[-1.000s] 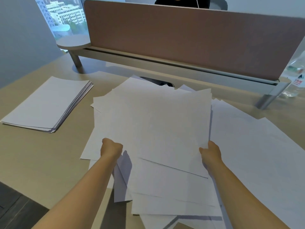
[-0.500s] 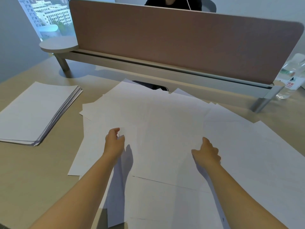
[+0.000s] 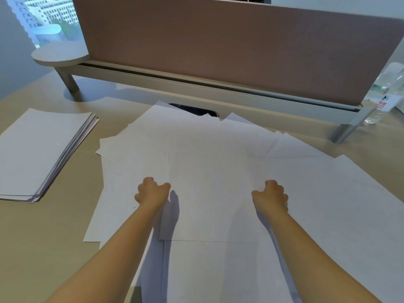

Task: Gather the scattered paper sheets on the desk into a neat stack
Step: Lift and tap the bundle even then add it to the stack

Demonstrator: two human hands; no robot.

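Note:
Several white paper sheets point(image 3: 218, 149) lie fanned and overlapping across the middle and right of the beige desk point(image 3: 54, 226). One top sheet point(image 3: 214, 204) lies between my hands. My left hand point(image 3: 153, 193) grips its left edge with curled fingers, the thumb on top. Curled the same way, my right hand point(image 3: 271, 196) holds the right edge. A tidier stack of paper point(image 3: 43, 149) sits apart on the left. Whatever lies under the spread is hidden.
A brown partition panel point(image 3: 218, 51) on a grey rail closes the far side, with a round shelf point(image 3: 59, 55) at its left end. A clear water bottle point(image 3: 384, 95) stands far right. A dark desk cutout point(image 3: 192, 109) shows behind the sheets.
The bundle that both hands held up a second ago now lies flat on the spread. Both hands slid further up its sides and curled round the edges.

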